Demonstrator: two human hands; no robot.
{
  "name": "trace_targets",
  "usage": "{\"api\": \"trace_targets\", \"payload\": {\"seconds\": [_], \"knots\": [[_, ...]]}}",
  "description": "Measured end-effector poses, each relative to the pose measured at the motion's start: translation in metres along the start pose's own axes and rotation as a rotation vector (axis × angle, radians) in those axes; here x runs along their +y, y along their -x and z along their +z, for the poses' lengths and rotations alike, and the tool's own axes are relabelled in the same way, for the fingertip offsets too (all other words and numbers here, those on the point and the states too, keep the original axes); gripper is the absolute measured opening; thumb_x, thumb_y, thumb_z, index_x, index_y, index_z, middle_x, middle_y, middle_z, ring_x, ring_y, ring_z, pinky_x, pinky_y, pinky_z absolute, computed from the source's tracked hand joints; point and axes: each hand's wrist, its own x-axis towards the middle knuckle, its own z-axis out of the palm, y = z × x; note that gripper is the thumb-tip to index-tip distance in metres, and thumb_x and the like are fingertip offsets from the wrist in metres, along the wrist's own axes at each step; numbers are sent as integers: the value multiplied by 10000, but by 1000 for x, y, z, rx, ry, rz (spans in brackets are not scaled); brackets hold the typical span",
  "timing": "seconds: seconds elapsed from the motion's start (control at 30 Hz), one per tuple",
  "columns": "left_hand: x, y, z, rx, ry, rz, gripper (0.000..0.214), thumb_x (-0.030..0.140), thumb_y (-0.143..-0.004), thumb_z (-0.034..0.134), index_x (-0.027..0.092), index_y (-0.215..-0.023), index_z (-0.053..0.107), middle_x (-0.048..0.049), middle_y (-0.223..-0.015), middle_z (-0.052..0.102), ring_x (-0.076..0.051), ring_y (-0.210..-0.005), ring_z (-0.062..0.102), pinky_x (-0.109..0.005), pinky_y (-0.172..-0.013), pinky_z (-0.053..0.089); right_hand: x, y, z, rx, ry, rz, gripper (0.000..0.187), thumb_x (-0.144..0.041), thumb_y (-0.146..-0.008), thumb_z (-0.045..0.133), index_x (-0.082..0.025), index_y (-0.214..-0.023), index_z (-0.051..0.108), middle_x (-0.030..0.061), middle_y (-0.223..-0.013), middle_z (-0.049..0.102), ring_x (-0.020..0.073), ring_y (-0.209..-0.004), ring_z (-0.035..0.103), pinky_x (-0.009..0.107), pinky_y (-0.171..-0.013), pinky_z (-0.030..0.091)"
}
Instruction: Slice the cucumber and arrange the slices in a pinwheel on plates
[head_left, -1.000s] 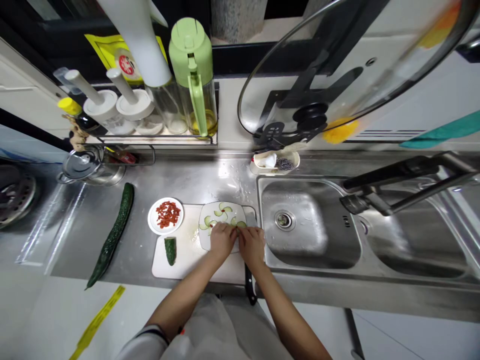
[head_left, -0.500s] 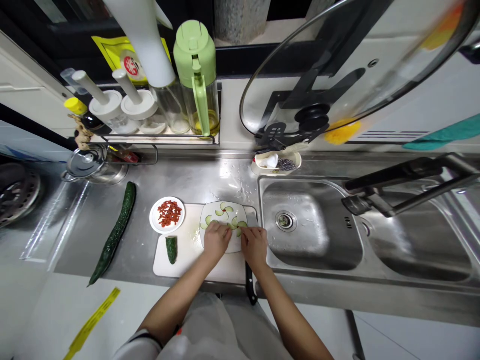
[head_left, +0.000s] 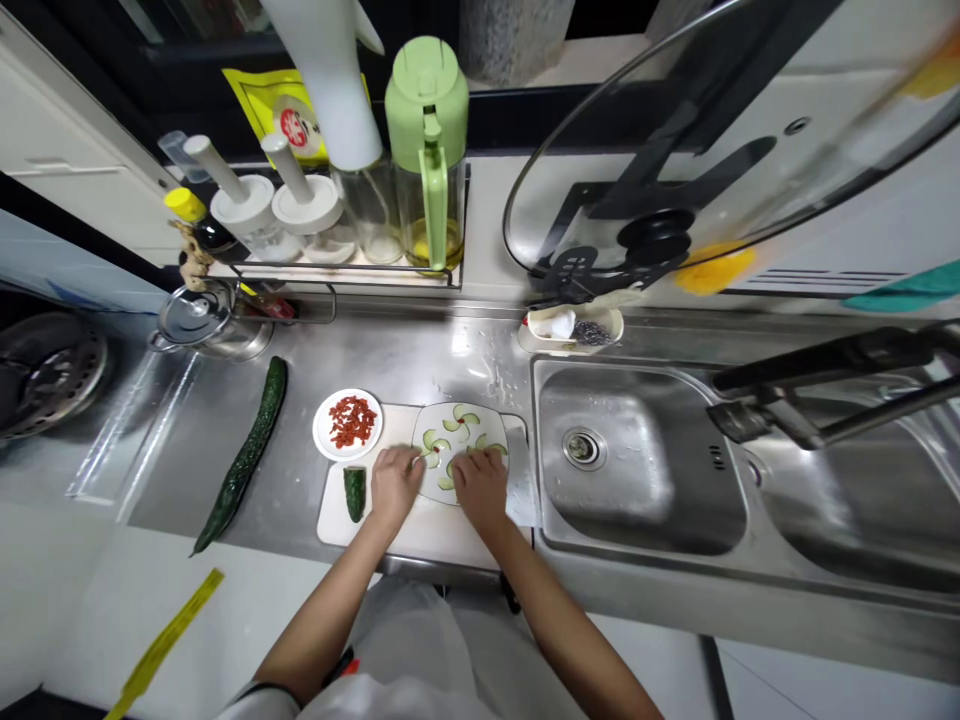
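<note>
While a steel sink with two basins (head_left: 637, 440) fills the right of the scene, a brushed stainless-steel counter (head_left: 390, 350) stretches away to its left. On this counter, near the person, lies a white rectangular cutting board (head_left: 420, 535). Well left of the board lies a long, dark-green whole cucumber (head_left: 250, 455), slanting from far right to near left. A white, rounded-square plate (head_left: 435, 415) rests on the board's right half, and a white round plate (head_left: 322, 430) overlaps its far left corner.

The left hand (head_left: 395, 483) is at the square plate's left edge, fingers curled and nearly closed; the right hand (head_left: 480, 487) is above its near right part, fingers bent downward. Whether either grips anything, I cannot tell.

Left of the left hand, a stubby green cucumber piece (head_left: 355, 493) lies on the board. Thin, pale-green crescent cucumber slices (head_left: 470, 418) form clusters on the square plate; small, dried-looking red bits (head_left: 352, 421) fill the round one.
</note>
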Motion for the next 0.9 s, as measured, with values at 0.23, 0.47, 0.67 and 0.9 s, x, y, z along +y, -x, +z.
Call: {"api": "trace_targets", "payload": {"seconds": [0.23,0.47,0.67,0.9], "knots": [[-2,0,4,10,10,-8,135,182,-824,561,197,-890,678,-58,-885,681,-203,-829,570,-334,-793,450,-13,-21,16,-95,65,4,178,-292,-880,545,-213,-771,661,42,-819,613,217,-946,421,325,-718,240],[-6,3,2,-13,29,-11,140,193,-839,542,195,-888,673,-64,-887,672,-198,-836,581,-342,-798,453,-15,-25,21,-136,100,18,223,-316,-907,505,-220,-788,667,48,-830,623,226,-956,418,329,-711,239],[-9,5,3,6,48,-9,139,198,-843,540,196,-885,672,-64,-876,669,-196,-834,582,-342,-794,456,-15,-27,24,-148,96,10,213,-299,-902,511,-225,-793,679,60,-829,623,231,-963,418,335,-692,250],[-9,1,-1,-1,65,2,145,198,-847,539,193,-908,671,-67,-905,671,-196,-852,583,-343,-811,462,-16,-27,23,-121,60,38,213,-286,-891,516,-221,-777,685,63,-821,634,232,-956,421,333,-705,265]]}}
